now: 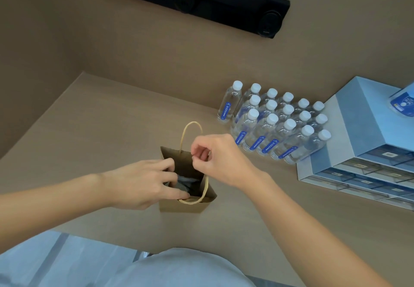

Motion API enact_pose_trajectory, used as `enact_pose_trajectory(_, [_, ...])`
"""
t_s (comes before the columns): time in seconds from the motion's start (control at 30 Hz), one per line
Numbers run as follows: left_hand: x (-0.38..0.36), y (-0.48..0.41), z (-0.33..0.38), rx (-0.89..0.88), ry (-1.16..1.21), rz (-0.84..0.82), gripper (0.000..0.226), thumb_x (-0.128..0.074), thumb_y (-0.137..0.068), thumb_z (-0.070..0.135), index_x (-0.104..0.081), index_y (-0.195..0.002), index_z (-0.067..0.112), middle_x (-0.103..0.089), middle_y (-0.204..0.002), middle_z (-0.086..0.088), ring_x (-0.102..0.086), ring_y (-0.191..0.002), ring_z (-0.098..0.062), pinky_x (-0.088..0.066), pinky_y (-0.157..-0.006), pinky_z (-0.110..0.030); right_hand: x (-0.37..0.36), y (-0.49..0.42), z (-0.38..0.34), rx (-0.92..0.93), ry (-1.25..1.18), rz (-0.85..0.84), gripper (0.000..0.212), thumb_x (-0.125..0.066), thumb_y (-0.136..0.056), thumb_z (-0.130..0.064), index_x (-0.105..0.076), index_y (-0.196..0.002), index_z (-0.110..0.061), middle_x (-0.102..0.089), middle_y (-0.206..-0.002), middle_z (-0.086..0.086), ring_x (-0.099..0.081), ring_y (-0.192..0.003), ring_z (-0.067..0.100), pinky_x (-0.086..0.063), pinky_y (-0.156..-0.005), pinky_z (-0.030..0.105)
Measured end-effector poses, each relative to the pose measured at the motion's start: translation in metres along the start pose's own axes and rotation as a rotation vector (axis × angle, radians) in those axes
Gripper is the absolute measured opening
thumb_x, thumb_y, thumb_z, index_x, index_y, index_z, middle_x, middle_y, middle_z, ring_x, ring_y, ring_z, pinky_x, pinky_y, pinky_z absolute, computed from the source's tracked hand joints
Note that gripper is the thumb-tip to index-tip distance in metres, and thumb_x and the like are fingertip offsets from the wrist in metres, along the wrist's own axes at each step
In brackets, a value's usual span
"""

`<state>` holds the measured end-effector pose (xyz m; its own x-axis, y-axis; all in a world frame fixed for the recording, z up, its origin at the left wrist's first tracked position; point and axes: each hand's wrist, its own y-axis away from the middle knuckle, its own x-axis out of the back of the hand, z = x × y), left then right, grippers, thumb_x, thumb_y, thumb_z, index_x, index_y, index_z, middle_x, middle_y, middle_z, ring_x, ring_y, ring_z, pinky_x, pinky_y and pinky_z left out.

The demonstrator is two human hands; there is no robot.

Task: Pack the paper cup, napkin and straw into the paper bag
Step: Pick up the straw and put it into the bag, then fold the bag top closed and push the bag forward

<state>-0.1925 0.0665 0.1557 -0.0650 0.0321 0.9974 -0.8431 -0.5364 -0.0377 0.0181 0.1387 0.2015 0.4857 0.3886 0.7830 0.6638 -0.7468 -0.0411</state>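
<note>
Paper bag (182, 206) stands upright on the surface (100, 116), mouth up, long axis vertical — one handle loop raised, the other drooped over the near rim. Left hand (143, 183) fingers pressed together, dipped inside the mouth; right hand (220, 159) fingertips pinched over the far rim — what they hold, cannot tell. Water bottles (275, 125) stand well right.

My left hand (143, 183) covers the paper bag (186, 206) mouth; the grey contents (187, 184) are unidentifiable. Drawer boxes (367, 152) cut off at right, labels unreadable.
</note>
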Motion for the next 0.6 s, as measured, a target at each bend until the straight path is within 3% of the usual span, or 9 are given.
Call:
enact_pose_trajectory(0.13, [0.0,-0.002,-0.001,0.024,-0.001,0.016,0.045,-0.059,-0.09,0.022,-0.049,-0.132,0.035,-0.063,-0.099,0.005,-0.051,-0.095,-0.024,-0.054,-0.075,-0.032,0.014,0.006,0.007,-0.063,-0.055,0.091,0.008,-0.067,-0.078,-0.007,-0.067,-0.076,-0.015,-0.068,-0.07,-0.001,-0.063,-0.067,0.012,-0.055,-0.064,0.023])
enact_pose_trajectory(0.23, [0.007,0.006,0.001,0.106,0.075,0.124,0.03,-0.055,-0.095,0.037,-0.054,-0.124,0.028,-0.06,-0.114,0.0,-0.046,-0.109,-0.026,-0.05,-0.086,-0.032,0.026,0.023,0.027,-0.232,-0.15,0.127,0.011,-0.068,-0.079,-0.005,-0.07,-0.079,-0.016,-0.072,-0.077,-0.001,-0.066,-0.075,0.012,-0.053,-0.072,0.017])
enact_pose_trajectory(0.3, [0.004,0.02,0.005,0.283,0.181,0.35,0.03,-0.064,-0.09,0.043,-0.06,-0.106,0.018,-0.058,-0.108,-0.002,-0.049,-0.103,-0.024,-0.047,-0.085,-0.03,0.027,0.041,0.045,-0.366,-0.231,0.005,0.016,-0.068,-0.079,-0.001,-0.071,-0.085,-0.014,-0.074,-0.087,0.004,-0.069,-0.083,0.02,-0.056,-0.083,0.032])
enact_pose_trajectory(0.37, [-0.005,0.033,0.015,0.567,0.385,0.53,0.035,-0.07,-0.081,0.051,-0.055,-0.092,0.021,-0.056,-0.095,0.007,-0.053,-0.089,-0.014,-0.045,-0.076,-0.024,0.016,0.06,0.052,-0.434,-0.304,-0.179,0.027,-0.07,-0.077,0.002,-0.07,-0.091,-0.021,-0.074,-0.094,-0.003,-0.068,-0.084,0.016,-0.056,-0.083,0.038])
enact_pose_trajectory(0.47, [-0.025,0.028,0.037,0.811,0.739,0.397,0.042,-0.07,-0.074,0.062,-0.048,-0.106,0.047,-0.057,-0.105,0.024,-0.058,-0.095,-0.003,-0.051,-0.077,-0.02,-0.021,0.07,0.043,-0.401,-0.419,-0.317,0.041,-0.075,-0.076,-0.001,-0.067,-0.097,-0.036,-0.071,-0.098,-0.01,-0.064,-0.083,0.006,-0.055,-0.078,0.029])
enact_pose_trajectory(0.57, [-0.041,0.015,0.045,0.811,0.826,0.375,0.047,-0.075,-0.08,0.037,-0.047,-0.116,0.051,-0.06,-0.111,0.026,-0.059,-0.101,-0.001,-0.054,-0.082,-0.026,-0.055,0.063,0.039,-0.437,-0.481,-0.213,0.035,-0.074,-0.078,-0.002,-0.071,-0.106,-0.023,-0.069,-0.104,0.005,-0.059,-0.075,0.015,-0.056,-0.077,0.041])
enact_pose_trajectory(0.6, [-0.042,0.014,0.042,0.824,0.825,0.407,0.048,-0.075,-0.082,0.025,-0.051,-0.113,0.051,-0.063,-0.108,0.025,-0.06,-0.1,-0.003,-0.054,-0.08,-0.027,-0.059,0.061,0.04,-0.44,-0.473,-0.167,0.036,-0.074,-0.079,-0.004,-0.071,-0.105,-0.029,-0.066,-0.108,0.005,-0.058,-0.074,0.015,-0.055,-0.075,0.037])
